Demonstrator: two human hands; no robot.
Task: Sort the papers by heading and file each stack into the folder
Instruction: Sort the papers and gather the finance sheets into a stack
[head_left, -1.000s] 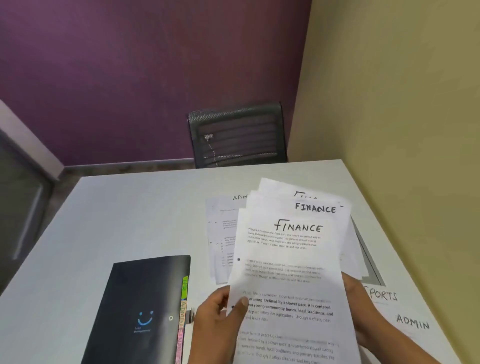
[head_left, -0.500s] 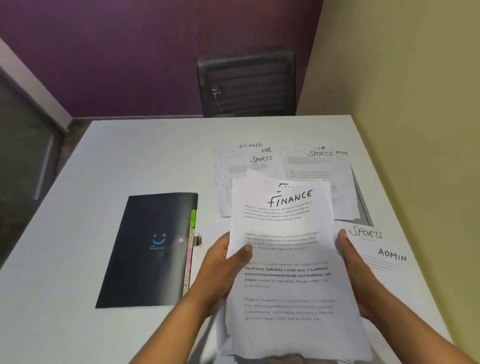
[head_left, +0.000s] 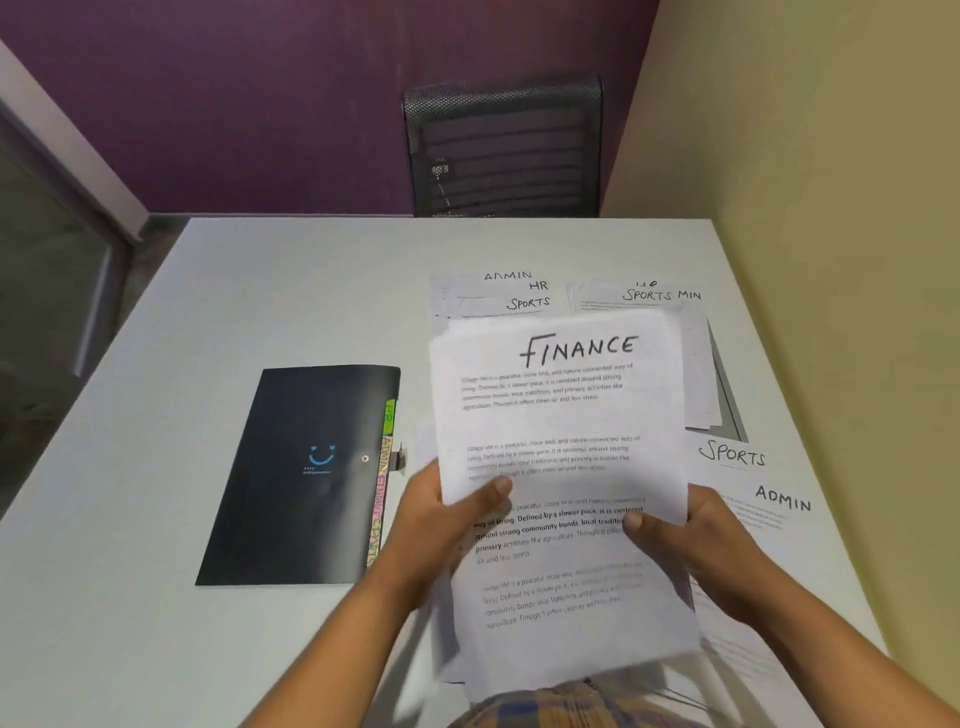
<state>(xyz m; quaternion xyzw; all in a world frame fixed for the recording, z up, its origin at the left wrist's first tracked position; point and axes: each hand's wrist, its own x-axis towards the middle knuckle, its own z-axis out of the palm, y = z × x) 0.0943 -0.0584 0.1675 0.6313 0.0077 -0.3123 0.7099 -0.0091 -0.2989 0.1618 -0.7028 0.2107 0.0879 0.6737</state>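
Head view: compared with a moment ago, the white stack of printed sheets headed FINANCE (head_left: 563, 467) is squared, no longer fanned. My left hand (head_left: 441, 525) grips its left edge, thumb on top; my right hand (head_left: 685, 545) grips the right edge. The black plastic folder with coloured tabs (head_left: 306, 473) lies closed at centre left of the frame. The white table (head_left: 156, 597) is bare at lower left; loose sheets (head_left: 748, 467) lie right.
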